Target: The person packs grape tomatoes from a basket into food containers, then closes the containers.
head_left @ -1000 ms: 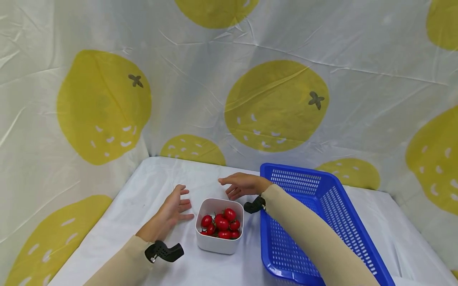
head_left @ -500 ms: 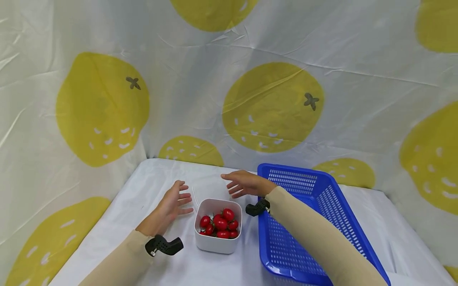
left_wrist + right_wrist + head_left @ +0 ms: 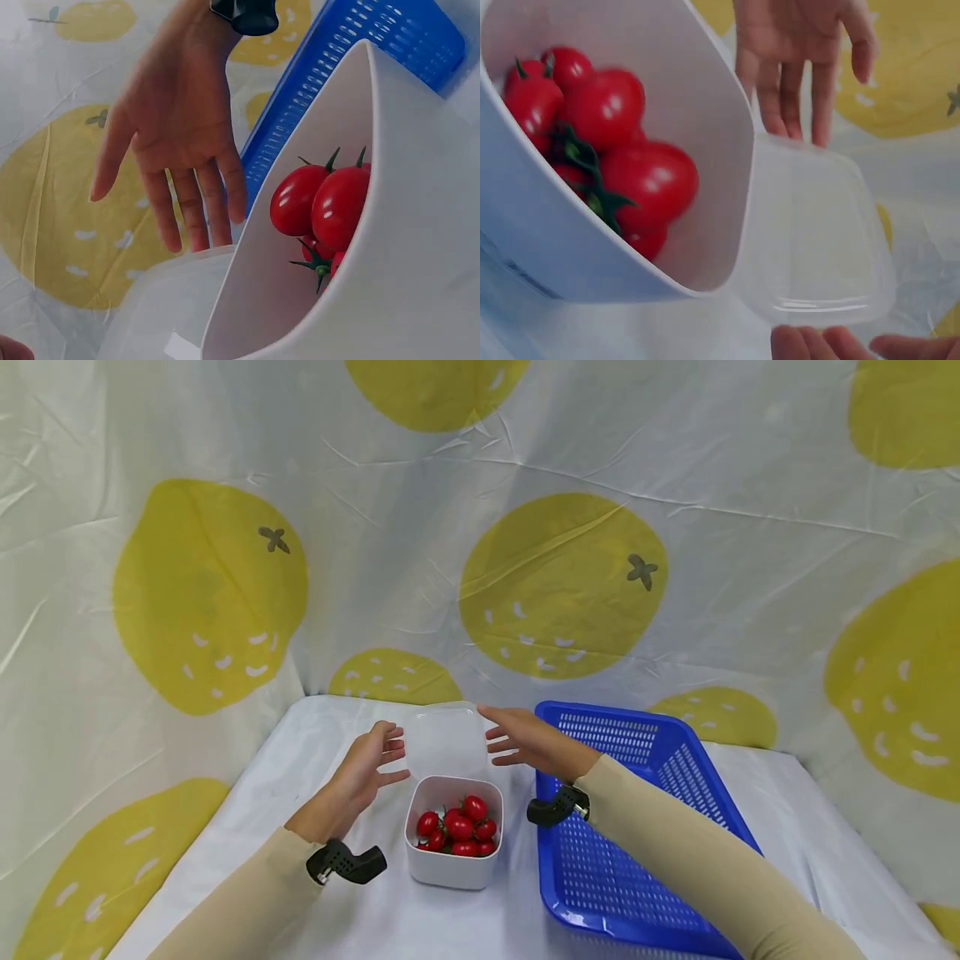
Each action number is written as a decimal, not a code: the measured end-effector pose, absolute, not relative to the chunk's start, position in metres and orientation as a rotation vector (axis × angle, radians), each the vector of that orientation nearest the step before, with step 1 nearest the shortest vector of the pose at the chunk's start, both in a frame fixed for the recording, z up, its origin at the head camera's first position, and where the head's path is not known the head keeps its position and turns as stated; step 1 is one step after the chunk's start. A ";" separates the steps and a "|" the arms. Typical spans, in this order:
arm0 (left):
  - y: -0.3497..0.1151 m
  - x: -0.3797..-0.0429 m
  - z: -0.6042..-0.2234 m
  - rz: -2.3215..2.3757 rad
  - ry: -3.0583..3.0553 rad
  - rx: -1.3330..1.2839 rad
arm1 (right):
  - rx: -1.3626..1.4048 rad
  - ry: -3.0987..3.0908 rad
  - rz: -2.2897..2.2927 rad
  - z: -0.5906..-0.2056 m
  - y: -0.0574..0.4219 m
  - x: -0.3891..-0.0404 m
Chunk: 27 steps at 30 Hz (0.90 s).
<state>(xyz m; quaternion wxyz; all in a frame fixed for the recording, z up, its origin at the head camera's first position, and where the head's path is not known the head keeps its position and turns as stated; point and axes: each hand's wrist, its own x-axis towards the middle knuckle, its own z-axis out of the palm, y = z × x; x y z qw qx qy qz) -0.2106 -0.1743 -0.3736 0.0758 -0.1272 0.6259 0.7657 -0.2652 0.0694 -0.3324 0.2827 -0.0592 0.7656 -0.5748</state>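
Observation:
A white box (image 3: pixel 452 871) holds several red cherry tomatoes (image 3: pixel 459 827) with green stems. Directly behind it, a translucent plastic lid (image 3: pixel 446 743) slants up from its back rim in the head view. My left hand (image 3: pixel 360 777) is at the lid's left side, fingers extended and spread, fingertips close to its edge. On the opposite side my right hand (image 3: pixel 528 743) faces it, fingers likewise extended, thumb up by the lid's top right corner. In the right wrist view the left fingertips meet the lid's (image 3: pixel 817 232) edge. Neither hand has its fingers curled round anything.
A blue perforated basket (image 3: pixel 551 877) stands to the right, under my right forearm. White cloth (image 3: pixel 360 910) covers the table, and a white curtain (image 3: pixel 390 568) printed with yellow fruit rises behind and at the left.
Both hands have moved slightly up and away, the right one also a little rightward. The lid, barely visible before, now shows clearly between them. The box stays in place.

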 end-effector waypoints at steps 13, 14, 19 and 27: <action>-0.157 -0.198 -0.362 2.308 1.926 -0.141 | -0.095 2.068 -1.690 -0.322 0.095 -0.229; -0.156 -0.196 -0.361 2.307 1.928 -0.112 | -0.097 2.065 -1.698 -0.322 0.096 -0.227; -0.155 -0.184 -0.357 2.290 1.943 -0.026 | -0.119 2.056 -1.730 -0.321 0.101 -0.214; -0.152 -0.166 -0.354 2.206 2.006 0.112 | -0.128 2.066 -1.798 -0.317 0.105 -0.192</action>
